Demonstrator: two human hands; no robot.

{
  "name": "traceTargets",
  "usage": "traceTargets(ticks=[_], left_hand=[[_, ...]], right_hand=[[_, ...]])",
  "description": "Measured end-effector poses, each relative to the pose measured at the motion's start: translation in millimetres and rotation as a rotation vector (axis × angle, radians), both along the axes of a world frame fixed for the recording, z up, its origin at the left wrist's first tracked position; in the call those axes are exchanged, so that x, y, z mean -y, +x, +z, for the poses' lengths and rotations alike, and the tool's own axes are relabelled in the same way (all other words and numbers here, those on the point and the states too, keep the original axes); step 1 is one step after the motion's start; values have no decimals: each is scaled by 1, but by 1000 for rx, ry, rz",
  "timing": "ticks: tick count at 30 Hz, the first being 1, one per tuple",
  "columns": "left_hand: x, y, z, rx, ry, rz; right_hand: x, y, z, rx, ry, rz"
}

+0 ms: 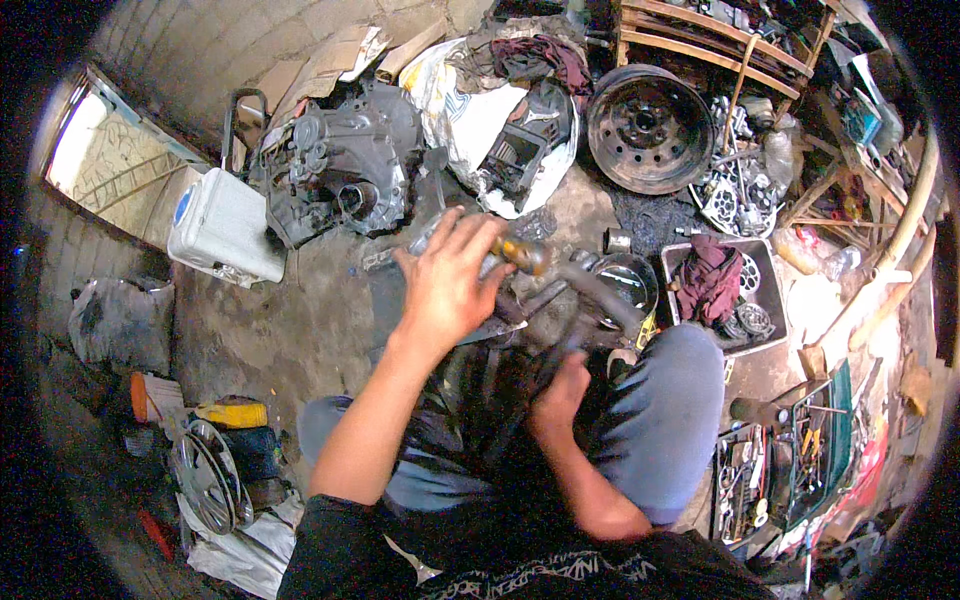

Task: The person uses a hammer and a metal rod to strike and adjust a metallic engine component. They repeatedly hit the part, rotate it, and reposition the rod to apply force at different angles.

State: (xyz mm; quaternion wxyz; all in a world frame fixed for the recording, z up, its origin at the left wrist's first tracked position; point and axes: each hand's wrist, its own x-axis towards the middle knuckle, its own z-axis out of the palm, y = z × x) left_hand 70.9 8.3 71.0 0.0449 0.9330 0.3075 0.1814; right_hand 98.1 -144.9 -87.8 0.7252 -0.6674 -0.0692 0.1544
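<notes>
The left hand, fingers half spread, wraps the yellow-handled tool above a dark metal part, which the right hand grips from below; it looks heavy, rigid, greasy, best held low.

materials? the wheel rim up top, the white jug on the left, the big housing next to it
Wheel rim: steel by the look, dark and dull, with rusty brown patches. White jug: plastic, smooth moulded walls, blue cap. Housing: probably cast aluminium, grey, ribbed, oil-stained; the exact metal can't be told.
</notes>
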Motion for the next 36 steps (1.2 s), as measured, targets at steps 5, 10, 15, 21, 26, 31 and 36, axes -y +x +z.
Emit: traceTargets(ticks=[5,10,15,21,26,31,36], left_hand=[[7,12,5,-62,49,11],[-8,6,0,91,-74,-17],[9,8,-1,-55,30,30],[-17,0,-6,220,-95,-60],[9,3,9,-33,45,10],[3,8,-1,10,4,27],[7,4,2,-4,10,57]], right_hand=[[3,13,49,-489,902,57],[6,1,-11,55,-196,332],[20,26,6,-408,1027,377],[9,23,-4,-160,-120,344],[17,29,-46,-93,76,-18],[6,13,-1,-90,-225,209],[15,0,-18,-29,-40,233]])
